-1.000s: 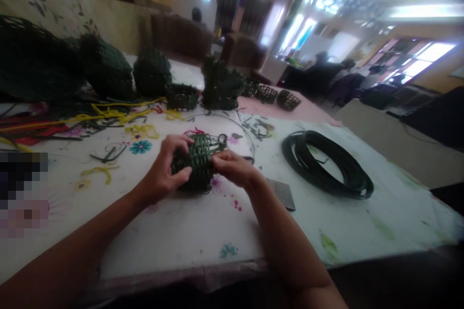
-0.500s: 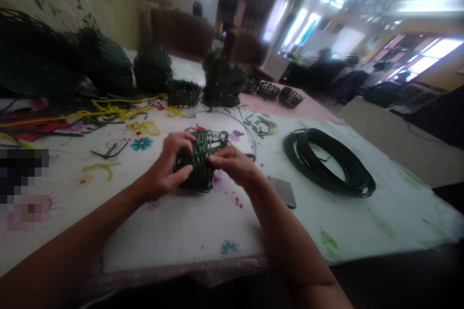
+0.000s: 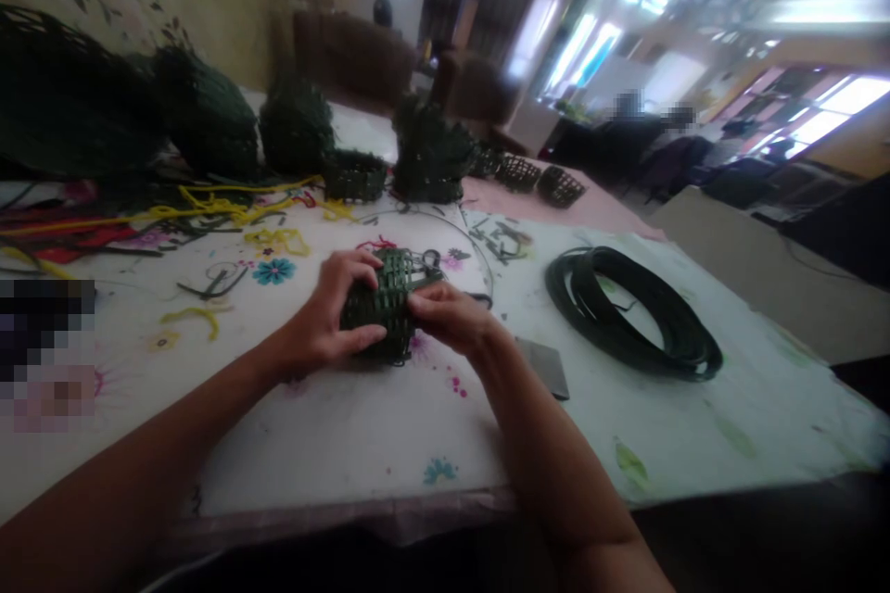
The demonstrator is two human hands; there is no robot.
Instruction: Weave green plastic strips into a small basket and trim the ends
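A small dark green woven basket [image 3: 390,301] lies on its side on the flowered tablecloth in front of me. My left hand [image 3: 344,310] grips it from the left, thumb low on the weave and fingers over the top. At the basket's right edge, my right hand [image 3: 445,310] pinches with thumb and forefinger; whether they hold the rim or a loose strip end is too blurred to tell. Just behind that hand lies what looks like a pair of scissors [image 3: 431,261], partly hidden. A thin wire-like strip curves across the cloth beyond the basket.
A coil of dark green strip [image 3: 695,354] lies at the right, near a flat grey piece [image 3: 546,369]. Yellow cords [image 3: 229,213] and green offcuts [image 3: 507,246] are scattered about. Several woven baskets [image 3: 431,157] line the back. People sit far off at the right.
My left thumb has slid a little to the right over the weave. The right hand stays pinched at the basket's edge, slightly shifted. The whole view has moved a touch.
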